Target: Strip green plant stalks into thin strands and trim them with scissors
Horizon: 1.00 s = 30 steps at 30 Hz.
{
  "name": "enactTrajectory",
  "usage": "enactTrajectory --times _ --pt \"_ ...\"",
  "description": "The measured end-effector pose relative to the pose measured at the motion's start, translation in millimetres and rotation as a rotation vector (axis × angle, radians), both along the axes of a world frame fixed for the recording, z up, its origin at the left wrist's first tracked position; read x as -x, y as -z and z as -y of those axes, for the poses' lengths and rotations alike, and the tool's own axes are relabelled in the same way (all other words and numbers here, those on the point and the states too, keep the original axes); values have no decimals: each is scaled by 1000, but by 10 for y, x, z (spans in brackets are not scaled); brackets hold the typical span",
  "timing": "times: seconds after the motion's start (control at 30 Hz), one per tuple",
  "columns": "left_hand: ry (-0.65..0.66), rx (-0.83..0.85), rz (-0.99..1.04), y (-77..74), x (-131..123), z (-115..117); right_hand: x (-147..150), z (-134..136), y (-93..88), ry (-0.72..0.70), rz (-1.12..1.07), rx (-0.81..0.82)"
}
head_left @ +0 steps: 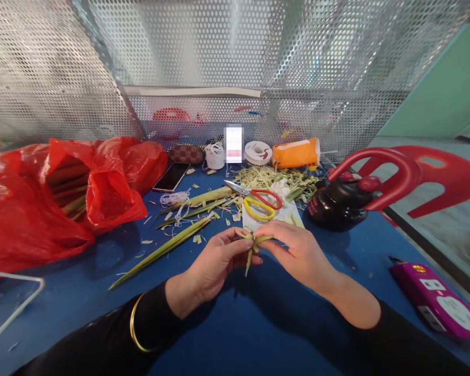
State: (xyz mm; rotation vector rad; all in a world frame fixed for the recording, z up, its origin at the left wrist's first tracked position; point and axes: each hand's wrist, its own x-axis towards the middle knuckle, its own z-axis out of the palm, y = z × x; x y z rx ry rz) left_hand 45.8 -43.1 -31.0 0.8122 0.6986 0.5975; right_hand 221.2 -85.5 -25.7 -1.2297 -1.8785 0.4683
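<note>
Between my hands is a small piece of folded or woven green leaf strips (254, 244), with ends sticking out to the sides and one pointing down. My left hand (223, 256) pinches it from the left, fingers partly behind it. From the right, my right hand (292, 248) grips one of its strips with closed fingers. Just beyond lie scissors (254, 198) with one red and one yellow handle, blades pointing left, resting partly on a white sheet (295, 218). Long green leaf blades (164, 249) lie to the left of my hands.
Red plastic bags (27, 209) holding stalks fill the left. Leaf scraps (254, 176), white string (175, 198), a phone (172, 176), a ribbon spool (258, 152) and an orange packet (296, 153) lie behind. A black jug (332, 209) and a purple device (438, 300) stand right.
</note>
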Motion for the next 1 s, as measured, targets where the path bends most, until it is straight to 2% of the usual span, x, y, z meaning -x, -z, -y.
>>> enactTrajectory --times 0.2,0.43,0.57,0.7,0.9,1.0 --pt "74 62 21 23 35 -24 -68 -17 -21 -99 201 -126" --pt "120 121 32 28 40 -30 -88 -30 -46 -68 235 -209" --pt "137 133 49 24 46 -34 -97 -30 -56 -145 228 -168" --pt "143 131 25 -2 46 -41 -72 -19 -44 -149 133 -87" --pt "81 -71 -79 -54 23 -31 1 3 -55 -113 -60 148" --pt "62 -90 -111 -47 22 -39 17 -5 -60 -81 -67 190"
